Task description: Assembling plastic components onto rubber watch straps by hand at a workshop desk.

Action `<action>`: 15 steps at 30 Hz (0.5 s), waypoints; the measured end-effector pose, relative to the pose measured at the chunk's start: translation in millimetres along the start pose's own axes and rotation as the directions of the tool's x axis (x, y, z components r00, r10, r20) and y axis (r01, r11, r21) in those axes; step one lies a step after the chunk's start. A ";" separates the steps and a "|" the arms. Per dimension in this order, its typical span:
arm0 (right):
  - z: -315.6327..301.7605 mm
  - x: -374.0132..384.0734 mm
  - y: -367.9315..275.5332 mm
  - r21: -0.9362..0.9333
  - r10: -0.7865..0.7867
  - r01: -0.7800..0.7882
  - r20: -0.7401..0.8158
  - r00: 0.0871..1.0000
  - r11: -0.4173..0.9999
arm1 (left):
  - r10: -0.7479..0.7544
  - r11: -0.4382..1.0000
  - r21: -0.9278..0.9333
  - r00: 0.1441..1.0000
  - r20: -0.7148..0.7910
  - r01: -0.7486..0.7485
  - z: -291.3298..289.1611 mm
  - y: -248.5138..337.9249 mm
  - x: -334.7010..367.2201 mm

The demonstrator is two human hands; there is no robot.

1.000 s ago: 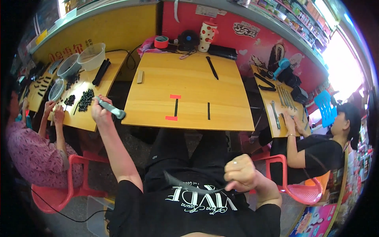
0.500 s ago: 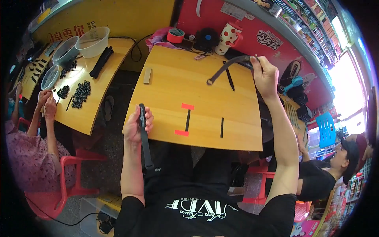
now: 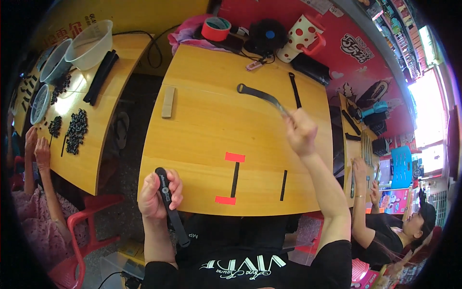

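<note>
My left hand (image 3: pixel 154 195) is closed round a black strap (image 3: pixel 177 224) near the table's front left edge. The strap's rounded upper end sticks out above the fingers, and its long tail hangs down past the edge. My right hand (image 3: pixel 302 132) is a fist over the right half of the table. From it another black strap (image 3: pixel 260 94) reaches out to the left, bowed in the air, with a ring-shaped hole at its free end. A similar strap (image 3: pixel 295 89) lies on the wood beyond that hand.
On the table (image 3: pixel 207 125) are red tape pieces (image 3: pixel 235 157), a black strip (image 3: pixel 235 179) between them, another strip (image 3: pixel 284 185) and a small wooden block (image 3: pixel 168 102). A tape roll (image 3: pixel 215 29), fan (image 3: pixel 266 36) and dotted tumbler (image 3: pixel 301 37) stand behind. Co-workers sit at both sides.
My right hand has come nearer and to the left with its strap, whose free end now points left. My left hand keeps its strap. The view has shifted slightly.
</note>
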State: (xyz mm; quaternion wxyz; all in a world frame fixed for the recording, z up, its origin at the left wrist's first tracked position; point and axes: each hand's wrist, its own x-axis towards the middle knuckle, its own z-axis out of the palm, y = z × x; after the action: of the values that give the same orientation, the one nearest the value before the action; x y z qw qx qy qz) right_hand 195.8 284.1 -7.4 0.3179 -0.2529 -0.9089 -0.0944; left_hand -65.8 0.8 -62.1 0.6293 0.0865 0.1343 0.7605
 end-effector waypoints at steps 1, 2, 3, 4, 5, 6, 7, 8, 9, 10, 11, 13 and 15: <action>-0.9 10.5 7.6 0.141 0.149 -0.140 -0.056 0.987 0.980 | 0.005 1.000 0.009 1.000 0.000 -0.005 0.9 0.3 1.0; -3.3 22.3 14.9 0.284 0.300 -0.263 -0.093 0.949 0.922 | -0.005 1.000 0.003 1.000 -0.003 0.005 1.8 0.0 2.1; -9.1 37.6 20.9 0.323 0.347 -0.293 -0.124 0.930 0.900 | 0.002 1.000 0.010 1.000 0.006 -0.003 3.8 0.9 2.2; -12.7 52.1 28.3 0.366 0.392 -0.317 -0.152 0.907 0.875 | 0.014 1.000 0.019 1.000 0.013 -0.014 3.0 0.7 2.5; -19.3 63.5 40.8 0.368 0.422 -0.341 -0.166 0.891 0.865 | 0.009 1.000 0.007 1.000 0.011 -0.009 1.9 -0.1 4.3; -22.4 73.1 51.4 0.380 0.454 -0.365 -0.176 0.874 0.850 | 0.013 1.000 0.009 1.000 0.005 -0.013 1.8 -0.1 4.1; -26.1 83.5 56.8 0.386 0.422 -0.305 -0.271 0.865 0.871 | 0.015 1.000 0.006 1.000 0.007 -0.015 1.8 -1.2 5.6; -30.3 91.6 60.0 0.384 0.388 -0.243 -0.364 0.847 0.891 | 0.017 1.000 0.003 1.000 0.010 -0.017 1.7 -1.9 7.3; -33.7 94.8 60.5 0.384 0.367 -0.209 -0.401 0.839 0.899 | 0.019 1.000 0.002 1.000 0.008 -0.019 1.4 -1.6 6.4; -34.6 96.0 56.7 0.385 0.366 -0.208 -0.400 0.840 0.899 | 0.018 1.000 0.003 1.000 0.016 -0.018 1.0 -1.3 5.9; -35.8 95.2 50.5 0.216 0.183 -0.097 -0.429 0.884 0.972 | 0.017 1.000 0.004 1.000 0.026 -0.017 0.6 -0.9 5.8; -36.9 80.9 34.7 -0.036 -0.054 0.045 -0.305 0.951 0.998 | 0.020 1.000 0.006 0.999 0.031 -0.020 2.8 0.5 3.7; -25.4 49.5 21.8 -0.115 -0.150 0.140 -0.086 0.985 0.984 | 0.017 1.000 0.007 0.999 0.041 -0.018 4.8 0.7 2.6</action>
State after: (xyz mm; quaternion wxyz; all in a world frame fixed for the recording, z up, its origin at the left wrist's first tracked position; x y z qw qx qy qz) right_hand 187.4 314.1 43.6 0.3384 -0.1982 -0.9024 -0.1783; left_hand -65.5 3.6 -57.5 0.6249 0.1052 0.1234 0.7637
